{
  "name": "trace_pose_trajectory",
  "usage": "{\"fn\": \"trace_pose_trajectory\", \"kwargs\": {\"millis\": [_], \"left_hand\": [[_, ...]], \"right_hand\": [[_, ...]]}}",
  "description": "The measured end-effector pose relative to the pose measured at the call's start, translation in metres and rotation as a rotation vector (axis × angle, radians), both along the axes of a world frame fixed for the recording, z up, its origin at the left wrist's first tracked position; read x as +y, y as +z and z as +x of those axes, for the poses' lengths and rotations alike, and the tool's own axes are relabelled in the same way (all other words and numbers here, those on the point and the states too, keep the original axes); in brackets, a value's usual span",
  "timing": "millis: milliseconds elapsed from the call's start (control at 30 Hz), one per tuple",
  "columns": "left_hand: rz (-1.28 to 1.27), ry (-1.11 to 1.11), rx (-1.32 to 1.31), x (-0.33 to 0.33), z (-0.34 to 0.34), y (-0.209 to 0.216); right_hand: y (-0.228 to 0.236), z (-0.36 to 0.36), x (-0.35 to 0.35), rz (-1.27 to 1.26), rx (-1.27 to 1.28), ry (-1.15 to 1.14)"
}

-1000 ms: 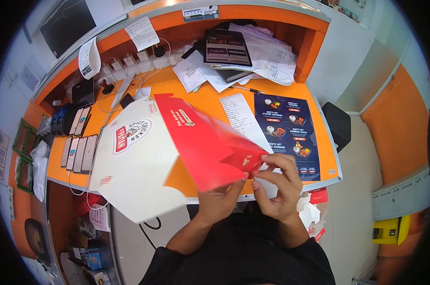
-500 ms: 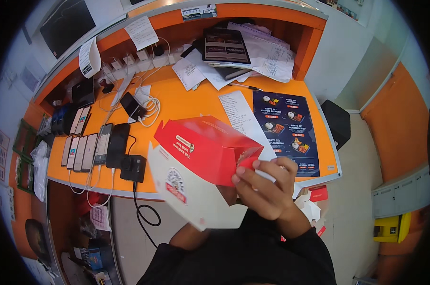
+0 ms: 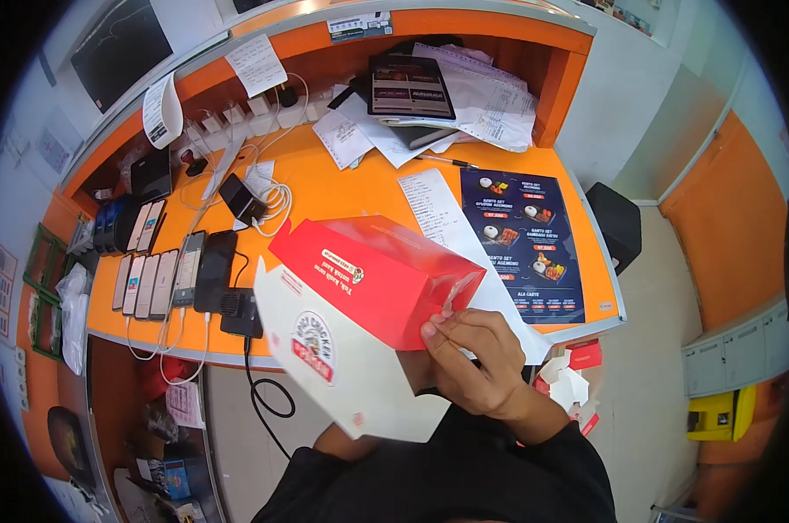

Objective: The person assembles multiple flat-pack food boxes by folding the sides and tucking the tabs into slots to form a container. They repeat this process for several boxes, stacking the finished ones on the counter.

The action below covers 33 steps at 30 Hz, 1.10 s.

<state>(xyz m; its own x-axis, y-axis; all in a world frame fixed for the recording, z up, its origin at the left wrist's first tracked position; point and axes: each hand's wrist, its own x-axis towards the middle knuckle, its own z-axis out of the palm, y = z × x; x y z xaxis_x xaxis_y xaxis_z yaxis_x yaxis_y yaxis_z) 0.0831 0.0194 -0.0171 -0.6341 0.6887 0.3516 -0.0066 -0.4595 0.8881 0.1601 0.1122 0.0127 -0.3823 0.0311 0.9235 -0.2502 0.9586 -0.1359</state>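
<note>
A partly folded red and white cardboard food box (image 3: 381,283) is held up in front of my body, above the desk's near edge. Its red side faces up, and a broad white panel with a round printed emblem hangs toward the lower left. My right hand (image 3: 484,362) is closed at the box's right end, thumb and fingers pinching a red corner flap. Of my left arm, only a piece of forearm (image 3: 345,443) shows below the white panel. The left hand itself is hidden behind the box, so its fingers cannot be made out.
On the orange desk (image 3: 325,174), several phones (image 3: 148,283) charge at the left beside a black adapter (image 3: 241,312). A dark menu sheet (image 3: 525,248) and a long paper slip (image 3: 433,209) lie at the right. Papers and a tablet (image 3: 409,87) fill the back. Flattened boxes (image 3: 571,383) sit low right.
The box has shifted slightly left and down, its white panel tilting lower. My right hand has moved a little left and down, its fingers drawn closer together around the red corner flap.
</note>
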Motion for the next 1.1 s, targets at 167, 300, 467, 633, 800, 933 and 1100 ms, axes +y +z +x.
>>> {"fn": "trace_pose_trajectory", "kwargs": {"millis": [167,300,467,633,800,933,1100], "left_hand": [[0.009,-0.009,-0.040,0.004,0.001,-0.002],[0.068,-0.049,-0.134,0.005,-0.002,-0.003],[0.102,-0.137,-0.183,-0.002,-0.009,-0.006],[-0.265,0.304,0.813,0.000,-0.026,-0.091],[-0.109,0.569,-0.263,0.005,-0.030,-0.047],[0.079,0.407,-0.304,0.005,-0.036,0.005],[0.100,0.669,0.209,0.004,-0.038,0.016]], "right_hand": [[-0.007,0.008,0.016,0.017,-0.134,-0.058],[0.014,0.007,0.023,-0.026,-0.256,-0.033],[-0.009,-0.004,0.030,-0.047,-0.059,0.028],[-0.022,-0.007,0.041,-0.239,0.082,-0.076],[-0.067,0.004,0.048,-1.050,0.254,0.266],[-0.046,-0.006,0.033,-1.026,0.267,0.039],[-0.062,-0.006,0.035,-1.099,0.153,-0.086]]}}
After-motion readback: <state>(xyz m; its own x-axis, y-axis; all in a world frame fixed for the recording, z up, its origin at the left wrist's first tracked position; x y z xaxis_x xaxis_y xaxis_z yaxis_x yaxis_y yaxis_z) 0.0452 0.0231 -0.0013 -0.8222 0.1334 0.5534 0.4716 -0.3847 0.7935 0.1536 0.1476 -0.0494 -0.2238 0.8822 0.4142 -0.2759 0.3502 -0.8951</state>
